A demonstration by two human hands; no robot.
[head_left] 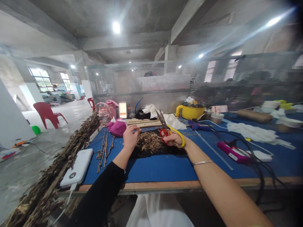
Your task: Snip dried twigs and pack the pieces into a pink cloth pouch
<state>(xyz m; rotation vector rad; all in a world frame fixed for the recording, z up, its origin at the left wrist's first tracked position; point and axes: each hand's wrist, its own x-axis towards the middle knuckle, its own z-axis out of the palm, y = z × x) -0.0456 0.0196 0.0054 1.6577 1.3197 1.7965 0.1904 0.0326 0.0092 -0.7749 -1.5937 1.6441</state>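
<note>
My right hand is closed around a pair of scissors with one red and one yellow handle loop. The blades point up and away, slightly apart. My left hand hovers at the left side of a heap of short, dry brown plant pieces, its fingers curled together. Whatever lies between those fingertips is too small to make out. The heap rests on a black cloth on the blue tabletop. Left of my left hand lie several dry stems.
A white power bank with a cable is at the left table edge, beside a long stack of dried stalks. Behind are a purple bag, wooden sticks and a yellow pot. A glue gun and dark cables lie right.
</note>
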